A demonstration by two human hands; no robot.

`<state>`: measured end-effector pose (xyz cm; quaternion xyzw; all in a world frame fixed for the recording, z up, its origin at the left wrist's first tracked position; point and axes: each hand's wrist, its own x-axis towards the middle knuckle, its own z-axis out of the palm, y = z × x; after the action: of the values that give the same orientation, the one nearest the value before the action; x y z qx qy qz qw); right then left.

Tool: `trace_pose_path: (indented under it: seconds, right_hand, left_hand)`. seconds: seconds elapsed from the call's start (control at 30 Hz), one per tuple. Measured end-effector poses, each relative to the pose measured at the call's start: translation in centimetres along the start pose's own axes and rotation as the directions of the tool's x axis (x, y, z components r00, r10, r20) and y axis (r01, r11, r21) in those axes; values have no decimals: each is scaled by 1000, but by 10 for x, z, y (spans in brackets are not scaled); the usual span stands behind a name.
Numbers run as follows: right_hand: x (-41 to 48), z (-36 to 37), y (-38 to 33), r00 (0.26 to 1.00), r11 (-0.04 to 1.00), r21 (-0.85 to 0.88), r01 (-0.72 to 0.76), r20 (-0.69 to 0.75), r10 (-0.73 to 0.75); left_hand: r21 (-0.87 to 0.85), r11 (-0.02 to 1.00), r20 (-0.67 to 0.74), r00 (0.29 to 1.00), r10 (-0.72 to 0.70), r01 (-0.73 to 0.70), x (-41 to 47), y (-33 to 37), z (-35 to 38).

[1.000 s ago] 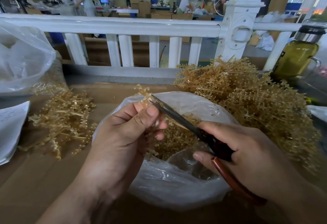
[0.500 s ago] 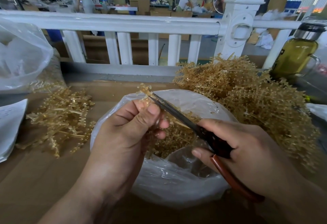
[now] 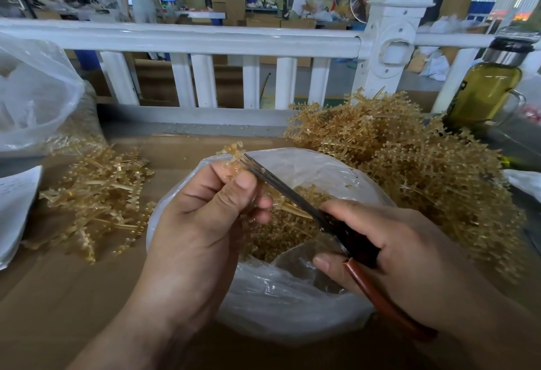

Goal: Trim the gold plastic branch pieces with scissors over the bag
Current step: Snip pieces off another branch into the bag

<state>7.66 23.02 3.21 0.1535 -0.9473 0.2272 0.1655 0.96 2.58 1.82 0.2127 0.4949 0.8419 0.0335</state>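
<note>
Left hand (image 3: 199,223): a small gold plastic branch piece (image 3: 234,151) is pinched between the thumb and the curled fingers; only its tip is seen above the fingertips.
Right hand (image 3: 389,249): the fingers are curled around the reddish-brown handles of the dark metal scissors (image 3: 292,194), and the blades are pointed up towards the left hand.
Blades: the tips are laid against the branch piece, just beside the left thumb. They look almost together, but it cannot be told if the cut is finished.
Clear plastic bag (image 3: 278,305): it is opened directly under both hands, on the brown cardboard surface (image 3: 58,296). Many cut gold bits (image 3: 281,232) are collected inside it, below the blades.
Supply: a large heap of gold plastic branches (image 3: 409,165) is placed beyond the right hand, and a smaller heap of gold plastic pieces (image 3: 99,194) is spread outside the left hand.
Step in hand: one piece is being trimmed over the bag, it is judged; with so much material beside the right hand, the task seems far from done.
Next move: a firm closing of the handles is probably called for, with the thumb kept away from the edge, so that the cut part is dropped into the bag and not on the cardboard.
</note>
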Motion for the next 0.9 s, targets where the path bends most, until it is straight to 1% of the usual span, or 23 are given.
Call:
trace_pose_path:
  seconds: [0.2,0.4,0.67,0.9]
  right_hand:
    - [0,-3,-2,1000,1000,7,12,8,-12]
    - [0,-7,-3,1000,1000,0,12,24,-12]
    - [0,-13,-2,998,997,-79,-23,52,27]
    - [1,-12,2,999,999,-42,-12,41,14]
  left_hand:
    - [48,997,-12,998,59,-58,0,0,0]
    - [98,991,-57,993,100,-94,0,-3,-2]
    - [117,985,-56,989,135,-127,2,-2,-5]
    - [132,982,-68,988,141,-131,2,-3,-6]
